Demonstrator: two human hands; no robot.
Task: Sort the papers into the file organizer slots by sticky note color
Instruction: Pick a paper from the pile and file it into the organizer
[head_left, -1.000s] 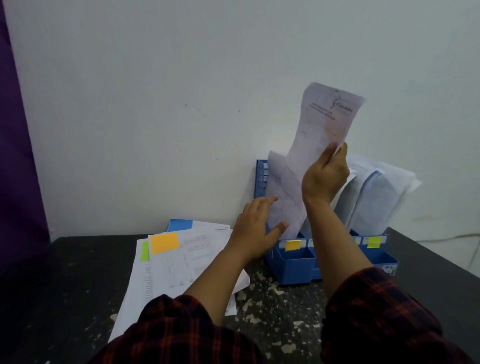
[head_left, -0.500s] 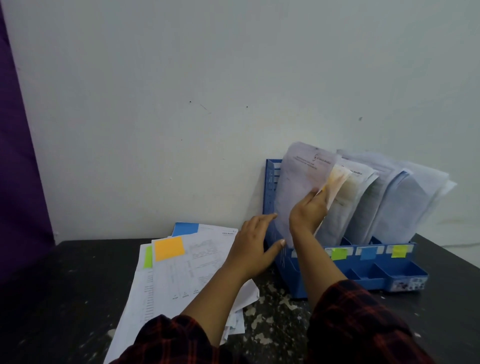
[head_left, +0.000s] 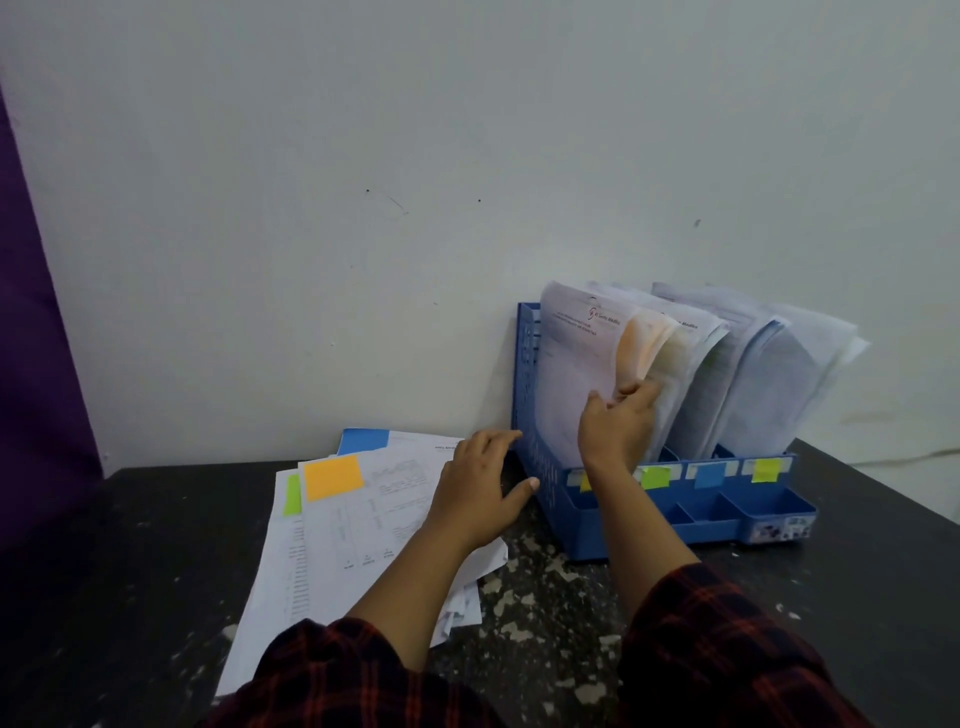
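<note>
- Pinching the sheet (head_left: 576, 374) in the leftmost slot of the blue file organizer (head_left: 613, 525), my right hand (head_left: 618, 421) has its grip closed on the paper's edge, where an orange sticky note (head_left: 641, 345) shows through.
- My left hand (head_left: 480, 488) lies with fingers spread and relaxed, fingertips and thumb against the organizer's left wall, holding nothing.
- The organizer stands on the dark speckled table (head_left: 545, 608), against the white wall (head_left: 415, 208), its other slots filled with upright papers (head_left: 769, 374).
- Its front rail carries a green tag (head_left: 655, 476), a blue tag (head_left: 708, 474) and a yellow-green tag (head_left: 765, 470).
- Left of it lies the unsorted stack (head_left: 332, 545), topped by a sheet with an orange note (head_left: 332, 477); a green note (head_left: 292, 495) and a blue note (head_left: 363, 440) peek from the sheets beneath.
</note>
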